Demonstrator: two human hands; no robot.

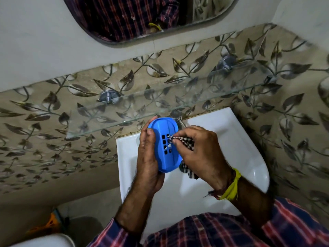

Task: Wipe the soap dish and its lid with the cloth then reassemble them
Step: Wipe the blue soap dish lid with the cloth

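While the left hand (148,157) cups the blue soap dish (164,145) from its left side, fingers curled round the far rim and the palm along the near edge, the right hand (199,152) pinches a twisted tip of the checked cloth (187,142) between thumb and fingertips. That tip touches the slotted middle of the dish, right at the block of small rectangular holes. More of the cloth bunches inside the right palm, and a loose end hangs below the dish's lower right edge. The dish is held tilted, its ridged, perforated face turned up toward the camera; whether this piece is the tray or the lid cannot be told.

Both hands and the dish hover above the white sink (245,139), over its left half. A metal tap (177,115) stands at the back of the sink, just beyond the dish's far rim. A glass shelf (178,98) runs along the leaf-patterned tile wall (53,122) behind and above the sink. Higher still, over the shelf, hangs a mirror (142,18). A yellow thread band (231,186) wraps the right wrist, and plaid sleeves (293,227) fill the near edge in front of the sink.
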